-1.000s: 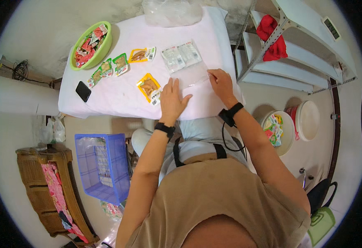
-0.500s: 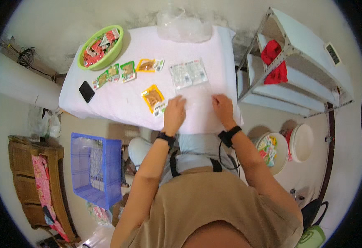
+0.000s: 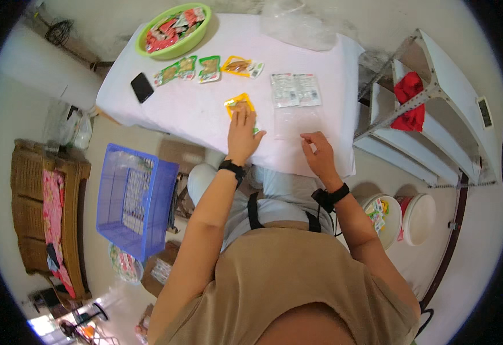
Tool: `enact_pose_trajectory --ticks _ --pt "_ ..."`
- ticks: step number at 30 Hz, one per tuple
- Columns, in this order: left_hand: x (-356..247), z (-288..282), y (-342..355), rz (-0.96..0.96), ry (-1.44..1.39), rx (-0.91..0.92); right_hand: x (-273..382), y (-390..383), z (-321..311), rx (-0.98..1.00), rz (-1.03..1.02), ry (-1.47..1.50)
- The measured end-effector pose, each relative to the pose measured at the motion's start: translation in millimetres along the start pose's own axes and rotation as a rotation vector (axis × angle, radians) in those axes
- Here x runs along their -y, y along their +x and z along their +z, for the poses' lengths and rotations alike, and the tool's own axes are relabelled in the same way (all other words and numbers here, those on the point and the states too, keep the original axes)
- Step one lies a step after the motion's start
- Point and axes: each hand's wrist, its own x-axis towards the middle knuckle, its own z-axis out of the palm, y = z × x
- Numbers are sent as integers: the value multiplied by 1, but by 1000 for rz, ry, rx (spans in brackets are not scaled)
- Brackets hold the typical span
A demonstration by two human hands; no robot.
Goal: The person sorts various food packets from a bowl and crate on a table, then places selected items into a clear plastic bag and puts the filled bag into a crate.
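My left hand point(image 3: 243, 132) lies on a yellow-edged food packet point(image 3: 233, 102), its fingers out flat over it. My right hand point(image 3: 320, 151) is open with slightly bent fingers, just below the clear plastic bag point(image 3: 297, 122), nothing visibly gripped. Two silvery-white packets point(image 3: 294, 89) sit side by side at that bag's upper end. Higher on the white-covered table point(image 3: 326, 63) are another yellow packet point(image 3: 238, 65) and, left of it, several green packets point(image 3: 209, 68). A black phone point(image 3: 141, 87) lies at the left, and a green basin point(image 3: 192, 41) of red packets stands at the back.
A crumpled clear bag point(image 3: 297, 23) sits at the table's back. A metal shelf point(image 3: 452, 138) with red cloth stands right; below are two white buckets point(image 3: 419, 221). At left are a blue crate point(image 3: 156, 207), wooden furniture point(image 3: 27, 207) and, lower, a cardboard box point(image 3: 165, 270).
My left hand has moved onto the yellow packet. My right hand has drawn away from the clear bag's edge, which it touched earlier, its fingers now looser. The camera view has shifted.
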Motion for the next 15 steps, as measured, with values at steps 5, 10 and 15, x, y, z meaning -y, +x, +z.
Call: enact_pose_trajectory --ticks 5,10,15 --pt "12 -1 -16 -33 112 -23 19 10 57 359 175 204" --pt "5 -4 -28 34 36 -67 -10 21 107 363 481 390" --pt "-15 -20 -44 -30 -74 -84 -27 41 121 419 602 419"
